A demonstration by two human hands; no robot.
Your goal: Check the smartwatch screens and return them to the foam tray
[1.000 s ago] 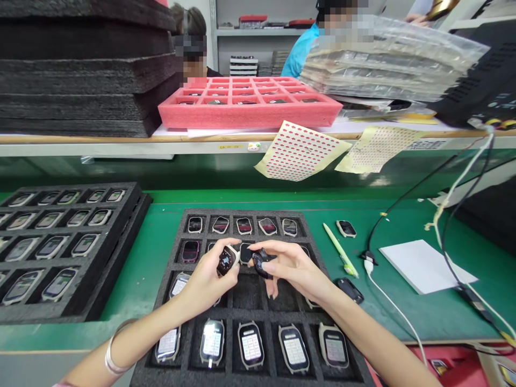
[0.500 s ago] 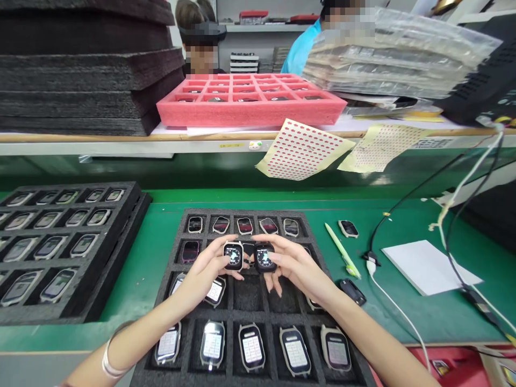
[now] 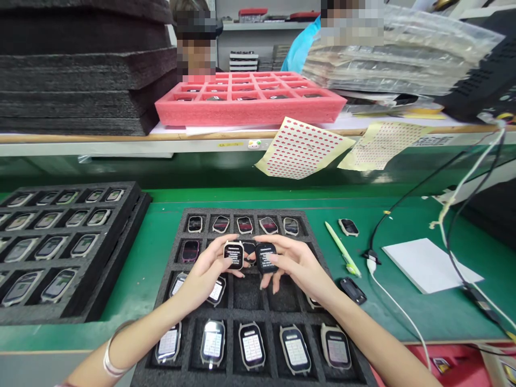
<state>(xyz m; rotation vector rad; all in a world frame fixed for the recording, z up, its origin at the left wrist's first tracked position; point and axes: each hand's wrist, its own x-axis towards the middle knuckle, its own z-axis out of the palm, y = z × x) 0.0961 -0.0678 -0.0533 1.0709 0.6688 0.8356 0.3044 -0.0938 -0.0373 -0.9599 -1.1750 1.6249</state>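
Observation:
Two smartwatch bodies without straps are held side by side above a black foam tray [image 3: 248,317]. My left hand [image 3: 209,263] is closed on a silver smartwatch [image 3: 234,255], its thumb at the screen's lower edge. In my right hand [image 3: 296,263] is a black smartwatch [image 3: 265,257], the thumb on its screen's right side. Both screens are lit with lines of white text on black. Below them, the front row of the tray carries several watches with lit white screens, such as one silver watch [image 3: 252,345]. Parts of the middle rows are hidden by my hands.
At left lies another foam tray [image 3: 86,269] of watches. To the right are a green pen [image 3: 341,244], a loose watch [image 3: 348,227], a black clip-like part [image 3: 353,291], white paper [image 3: 429,264] and cables [image 3: 397,301]. A pink foam tray [image 3: 250,112] sits on the shelf; two people are behind.
Both held watches have switched from a clock-like face with a bright picture to lines of white text. My hands have barely moved, with the thumbs still at the screens.

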